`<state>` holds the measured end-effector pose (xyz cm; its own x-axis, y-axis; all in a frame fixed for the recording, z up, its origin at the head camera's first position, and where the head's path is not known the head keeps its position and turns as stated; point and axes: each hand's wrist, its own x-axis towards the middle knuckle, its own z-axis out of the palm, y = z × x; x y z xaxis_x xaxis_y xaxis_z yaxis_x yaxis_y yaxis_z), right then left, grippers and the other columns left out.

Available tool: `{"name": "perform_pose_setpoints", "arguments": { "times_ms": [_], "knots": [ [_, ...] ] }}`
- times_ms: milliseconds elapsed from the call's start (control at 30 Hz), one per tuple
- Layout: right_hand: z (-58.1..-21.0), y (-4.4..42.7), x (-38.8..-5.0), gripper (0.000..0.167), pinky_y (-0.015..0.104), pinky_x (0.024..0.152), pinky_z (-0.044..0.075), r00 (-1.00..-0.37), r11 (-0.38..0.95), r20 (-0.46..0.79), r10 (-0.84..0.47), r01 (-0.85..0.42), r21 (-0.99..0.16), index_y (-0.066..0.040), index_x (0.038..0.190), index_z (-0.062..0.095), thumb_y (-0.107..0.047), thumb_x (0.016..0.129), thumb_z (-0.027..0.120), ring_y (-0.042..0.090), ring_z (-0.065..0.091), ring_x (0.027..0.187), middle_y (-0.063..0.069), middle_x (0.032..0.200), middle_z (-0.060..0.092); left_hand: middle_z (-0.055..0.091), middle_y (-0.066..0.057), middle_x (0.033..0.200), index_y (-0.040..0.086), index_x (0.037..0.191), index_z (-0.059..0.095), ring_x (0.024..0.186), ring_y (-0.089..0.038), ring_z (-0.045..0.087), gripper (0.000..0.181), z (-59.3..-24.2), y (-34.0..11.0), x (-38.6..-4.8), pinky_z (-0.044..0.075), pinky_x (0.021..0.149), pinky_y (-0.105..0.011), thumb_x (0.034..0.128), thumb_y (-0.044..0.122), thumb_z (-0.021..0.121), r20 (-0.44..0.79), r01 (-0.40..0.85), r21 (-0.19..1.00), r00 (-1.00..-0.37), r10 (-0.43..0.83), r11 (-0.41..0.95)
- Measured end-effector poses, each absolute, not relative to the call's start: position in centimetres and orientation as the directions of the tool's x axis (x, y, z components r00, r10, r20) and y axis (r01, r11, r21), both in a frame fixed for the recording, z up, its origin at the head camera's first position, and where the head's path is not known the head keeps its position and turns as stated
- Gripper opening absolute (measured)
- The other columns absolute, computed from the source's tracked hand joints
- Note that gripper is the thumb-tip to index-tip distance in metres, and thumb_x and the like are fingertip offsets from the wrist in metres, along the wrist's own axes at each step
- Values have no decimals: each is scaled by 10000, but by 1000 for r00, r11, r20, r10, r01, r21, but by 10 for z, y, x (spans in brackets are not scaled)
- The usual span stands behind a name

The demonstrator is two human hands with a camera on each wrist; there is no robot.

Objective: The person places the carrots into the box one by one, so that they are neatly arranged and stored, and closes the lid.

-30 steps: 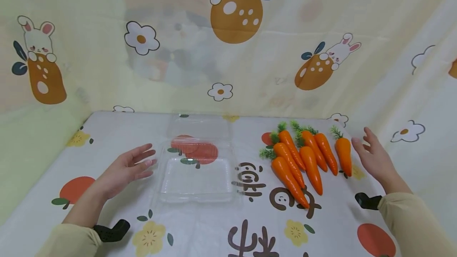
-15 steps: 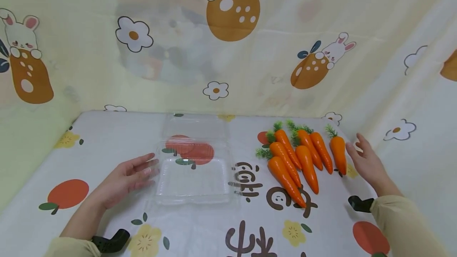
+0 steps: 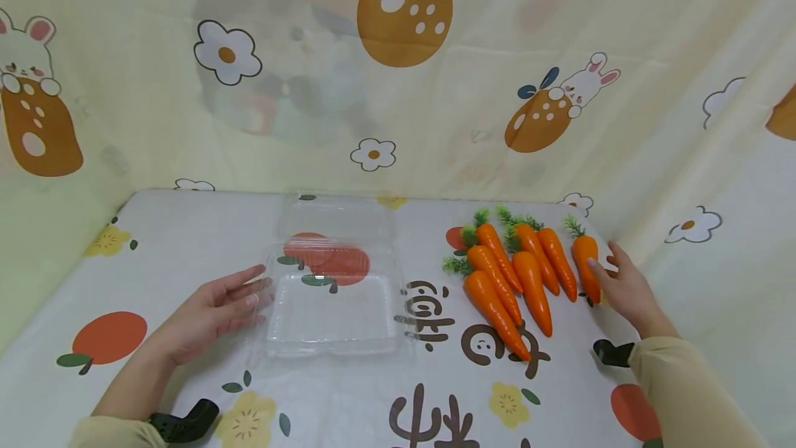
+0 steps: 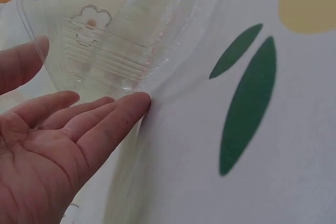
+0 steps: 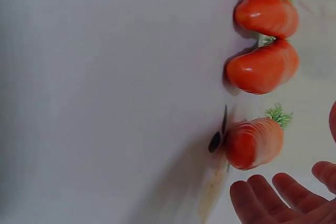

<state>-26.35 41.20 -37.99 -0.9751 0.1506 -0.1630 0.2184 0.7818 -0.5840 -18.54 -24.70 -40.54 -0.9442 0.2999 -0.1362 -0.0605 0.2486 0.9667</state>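
Note:
A clear plastic clamshell box (image 3: 336, 313) lies on the cloth with its lid folded back. My left hand (image 3: 214, 306) is at the box's left side, fingers stretched out; in the left wrist view the fingertips (image 4: 139, 99) reach the box wall (image 4: 105, 69), and I cannot tell whether they press on it. On the right lie several orange carrots (image 3: 497, 303) with green tops. My right hand (image 3: 628, 292) is beside the rightmost carrot (image 3: 586, 268), its thumb very near the carrot's side. The right wrist view has the other fingers (image 5: 283, 198) extended, apart from that carrot (image 5: 254, 142).
A white cloth (image 3: 348, 399) printed with fruit, flowers and lettering covers the table. A patterned curtain (image 3: 298, 109) closes off the back and sides. Black wrist mounts (image 3: 186, 422) sit at both sleeves.
My right hand has moved left to the rightmost carrot. The left hand has come closer to the box's left edge. The head view has shifted slightly. Box and carrots stay in place.

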Motion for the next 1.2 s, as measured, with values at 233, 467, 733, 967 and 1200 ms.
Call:
{"name": "perform_pose_setpoints", "arguments": {
  "times_ms": [233,467,733,967,1200],
  "knots": [
    [-390,415,-271,925,665,1041,464,-969,832,-179,173,240,-500,64,1586,-63,-540,1066,406,621,356,1323,472,1527,199,370,-227,1608,27,1617,245,1339,-50,577,718,-406,-248,-186,575,982,-268,1037,248,606,-135,-68,974,-939,315,215],
    [-395,419,-277,890,597,993,541,-969,878,-187,164,230,-420,143,1552,103,-491,1057,483,589,433,1254,464,1490,296,341,-267,1607,-10,1612,224,1242,74,594,712,-408,-248,-188,577,968,-248,1043,206,594,-123,-68,982,-937,328,175],
    [-391,417,-282,819,247,665,512,-958,867,-210,193,267,-420,116,1549,180,-389,1033,567,387,522,962,432,1405,405,332,-261,1617,11,1617,227,1264,65,582,714,-407,-247,-188,574,973,-244,1042,218,597,-133,-78,981,-938,321,180],
    [-390,418,-280,772,255,659,504,-942,833,-233,243,326,-448,112,1542,208,-336,1032,576,348,518,926,396,1289,506,324,-267,1619,13,1619,221,1331,-15,569,713,-406,-246,-186,569,982,-246,1043,206,593,-136,-79,980,-935,327,182],
    [-387,415,-279,741,241,658,504,-922,774,-240,304,386,-502,95,1546,241,-326,1038,579,358,505,961,377,1271,525,329,-259,1619,25,1622,219,1324,-13,577,708,-406,-247,-187,567,987,-252,1045,203,588,-132,-77,981,-936,326,178]
  ]
}}
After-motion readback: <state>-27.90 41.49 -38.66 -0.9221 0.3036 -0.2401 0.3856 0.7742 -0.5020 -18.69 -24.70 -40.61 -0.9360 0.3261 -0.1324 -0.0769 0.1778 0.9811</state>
